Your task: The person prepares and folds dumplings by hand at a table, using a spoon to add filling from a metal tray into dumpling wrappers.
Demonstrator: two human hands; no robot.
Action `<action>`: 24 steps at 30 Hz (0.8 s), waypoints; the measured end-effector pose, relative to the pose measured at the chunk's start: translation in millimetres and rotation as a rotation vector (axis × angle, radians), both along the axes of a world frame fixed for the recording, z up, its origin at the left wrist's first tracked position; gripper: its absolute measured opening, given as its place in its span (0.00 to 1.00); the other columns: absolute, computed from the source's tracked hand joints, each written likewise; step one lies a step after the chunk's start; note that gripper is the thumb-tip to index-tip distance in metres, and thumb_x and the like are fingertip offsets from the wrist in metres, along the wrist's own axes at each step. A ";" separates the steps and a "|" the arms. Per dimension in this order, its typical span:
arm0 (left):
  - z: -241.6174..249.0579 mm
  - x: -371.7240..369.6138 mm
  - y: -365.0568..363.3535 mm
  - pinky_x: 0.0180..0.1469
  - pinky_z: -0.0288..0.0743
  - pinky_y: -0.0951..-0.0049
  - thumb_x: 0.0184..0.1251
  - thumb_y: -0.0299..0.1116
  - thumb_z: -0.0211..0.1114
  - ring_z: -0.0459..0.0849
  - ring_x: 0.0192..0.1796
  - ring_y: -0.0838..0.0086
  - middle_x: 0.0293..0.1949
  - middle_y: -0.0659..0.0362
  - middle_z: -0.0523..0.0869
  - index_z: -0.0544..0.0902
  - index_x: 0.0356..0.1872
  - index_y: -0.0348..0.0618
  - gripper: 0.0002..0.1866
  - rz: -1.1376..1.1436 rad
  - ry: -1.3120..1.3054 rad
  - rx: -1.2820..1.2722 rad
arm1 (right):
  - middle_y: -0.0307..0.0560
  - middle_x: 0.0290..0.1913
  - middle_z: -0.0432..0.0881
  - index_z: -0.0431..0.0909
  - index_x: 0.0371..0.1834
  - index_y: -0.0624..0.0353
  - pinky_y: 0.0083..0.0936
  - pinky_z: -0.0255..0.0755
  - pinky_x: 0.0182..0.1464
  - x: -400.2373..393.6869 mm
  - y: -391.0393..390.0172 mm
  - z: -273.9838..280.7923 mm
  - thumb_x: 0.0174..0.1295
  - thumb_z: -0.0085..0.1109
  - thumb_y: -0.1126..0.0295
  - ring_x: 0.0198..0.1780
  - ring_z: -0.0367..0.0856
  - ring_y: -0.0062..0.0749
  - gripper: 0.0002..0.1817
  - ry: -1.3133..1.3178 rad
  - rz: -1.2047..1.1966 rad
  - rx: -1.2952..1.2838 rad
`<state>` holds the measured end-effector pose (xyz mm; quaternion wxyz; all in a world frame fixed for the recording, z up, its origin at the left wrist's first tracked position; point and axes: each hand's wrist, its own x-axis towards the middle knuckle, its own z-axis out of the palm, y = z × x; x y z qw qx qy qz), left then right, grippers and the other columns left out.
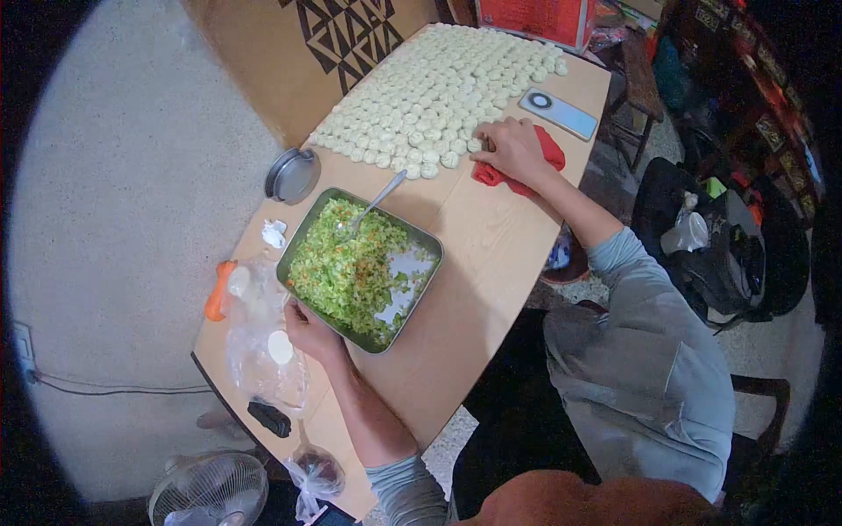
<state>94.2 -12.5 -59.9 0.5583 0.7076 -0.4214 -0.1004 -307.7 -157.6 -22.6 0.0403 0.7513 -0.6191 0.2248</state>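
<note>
My left hand (312, 333) is closed on the lower left side of a rectangular metal tray (430, 289), its fingertips hidden by the rim. Chopped green filling with orange bits (346, 263) is heaped in the tray, and a metal spoon (381, 195) stands slanted in it. Beside that hand lies a white round piece (280, 347) on clear plastic bags (254, 368). At the edge of many rows of pale dumplings (438, 96), my right hand (513, 151) reaches over a red cloth (548, 147). Its thumb and fingers are apart, tips right at the outermost dumplings.
A phone (559, 113) lies near the table's right edge. Round grey tins (292, 175), a crumpled white tissue (274, 232) and an orange object (219, 291) line the left edge. A patterned cardboard panel (289, 70) stands behind. A fan (208, 491) is at lower left.
</note>
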 end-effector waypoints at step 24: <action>1.7 1.4 -0.3 0.38 0.77 0.65 0.70 0.31 0.59 0.85 0.31 0.66 0.31 0.47 0.88 0.85 0.43 0.35 0.11 0.107 -0.055 0.018 | 0.53 0.44 0.85 0.83 0.46 0.62 0.37 0.73 0.54 37.4 -62.1 20.9 0.54 0.68 0.65 0.47 0.83 0.46 0.18 -0.264 0.401 -0.164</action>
